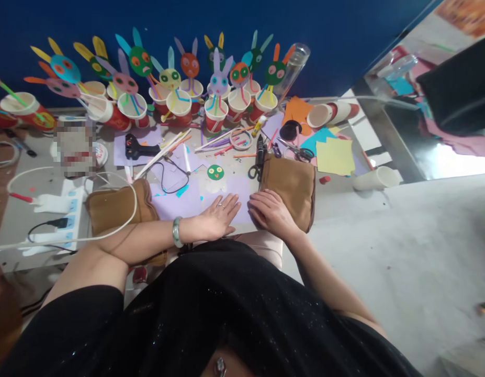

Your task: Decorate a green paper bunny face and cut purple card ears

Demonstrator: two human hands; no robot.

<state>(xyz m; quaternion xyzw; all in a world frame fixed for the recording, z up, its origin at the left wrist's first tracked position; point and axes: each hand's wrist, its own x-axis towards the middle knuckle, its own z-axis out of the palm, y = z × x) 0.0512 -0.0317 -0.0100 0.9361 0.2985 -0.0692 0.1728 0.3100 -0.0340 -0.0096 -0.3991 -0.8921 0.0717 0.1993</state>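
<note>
My left hand (217,215) lies flat on purple paper (171,208), fingers stretched toward the right, holding nothing. Close by, my right hand (274,212) rests with its fingers extended at the left edge of a brown cushion (291,183), also with nothing in it. Just beyond my left hand lies a small green paper face (216,172) with yellow eyes. A white glue stick (187,159) and a black marker (260,152) are farther up the table. Scissors (303,153) lie near the cushion's far edge.
Several paper cups with rabbit-faced straw figures (219,86) line the back by the blue wall. A black glue gun (140,148), loose straws (222,140) and yellow paper (335,156) cover the middle. At left, a power strip (72,214) trails cables. A cup (378,179) lies at right.
</note>
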